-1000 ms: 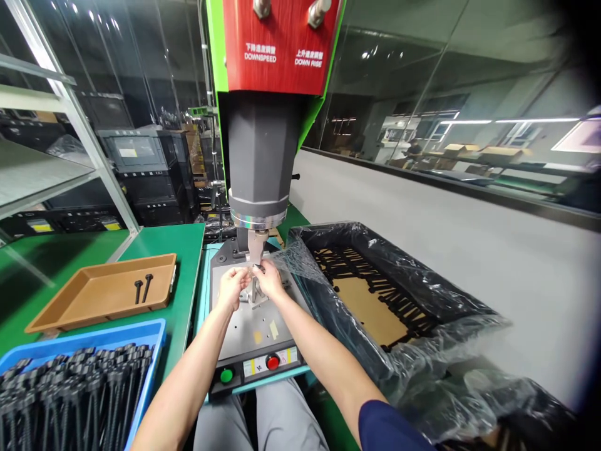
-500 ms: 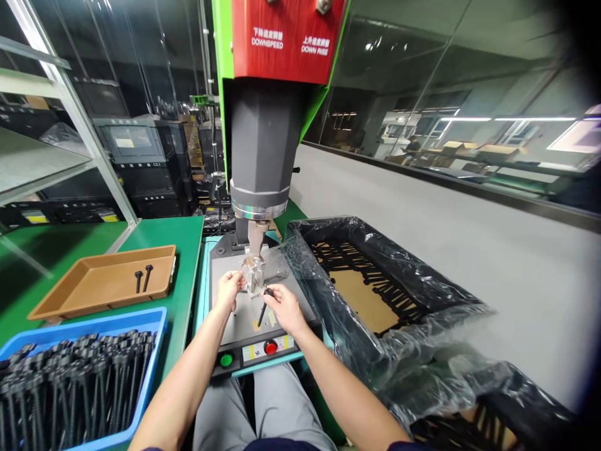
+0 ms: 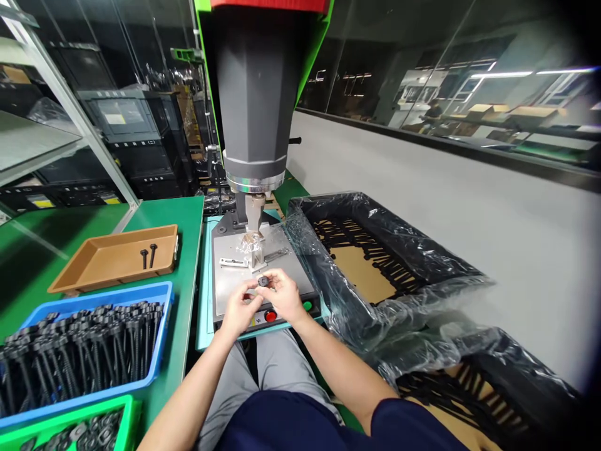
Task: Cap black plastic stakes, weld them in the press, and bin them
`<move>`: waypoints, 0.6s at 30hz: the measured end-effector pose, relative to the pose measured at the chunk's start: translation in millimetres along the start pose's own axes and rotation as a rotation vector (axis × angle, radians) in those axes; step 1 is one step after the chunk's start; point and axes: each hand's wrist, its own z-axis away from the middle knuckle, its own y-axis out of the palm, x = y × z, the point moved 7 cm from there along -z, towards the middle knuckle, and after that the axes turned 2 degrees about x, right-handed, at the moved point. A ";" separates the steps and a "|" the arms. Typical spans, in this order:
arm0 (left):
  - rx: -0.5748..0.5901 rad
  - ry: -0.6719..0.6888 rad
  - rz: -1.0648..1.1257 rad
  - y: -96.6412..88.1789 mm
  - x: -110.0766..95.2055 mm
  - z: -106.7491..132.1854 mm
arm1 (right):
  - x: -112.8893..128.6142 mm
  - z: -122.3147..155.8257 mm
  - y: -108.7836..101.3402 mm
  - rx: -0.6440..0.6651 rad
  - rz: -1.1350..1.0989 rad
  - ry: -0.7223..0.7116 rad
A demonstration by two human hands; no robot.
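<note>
In front of the press fixture, my right hand (image 3: 285, 297) pinches a black round-headed rod (image 3: 263, 282) with its head turned up toward me. My left hand (image 3: 241, 307) is closed at the same piece from the left, fingertips against its lower part. Fingers cover most of the shaft. Just beyond my hands stands the metal fixture (image 3: 254, 258), partly wrapped in clear plastic, on the press's grey base plate (image 3: 228, 285). Directly above it is the narrow metal horn (image 3: 255, 212) of the press.
To the left are a brown tray (image 3: 84, 257) with two black rods, a blue bin (image 3: 162, 332) full of black rods, and a green bin (image 3: 126, 416) of small black parts. Plastic-lined black crates (image 3: 389, 232) lie to the right. Red (image 3: 270, 316) and green buttons line the base's front.
My left hand has left the fixture and come back to the rod. My right hand has drawn the rod nearer and turned its head toward me. The view has tilted down.
</note>
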 end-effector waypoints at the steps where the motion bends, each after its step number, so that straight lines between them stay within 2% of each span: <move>1: 0.015 -0.002 -0.019 3.6 -1.8 4.9 | -1.3 -0.2 2.7 -0.002 -0.061 0.023; 4: 0.005 -0.072 -0.028 5.1 2.5 13.0 | -3.3 -1.1 5.1 -0.023 -0.153 0.061; 6: 0.030 -0.107 0.026 6.1 7.5 16.0 | -4.0 -0.6 4.5 -0.008 -0.120 0.079; 11: 0.091 -0.149 0.106 9.2 14.8 22.8 | -16.0 10.9 13.2 0.185 0.022 0.226; 18: 0.076 -0.153 0.108 4.8 14.7 29.3 | -27.9 17.8 20.2 0.151 -0.065 0.273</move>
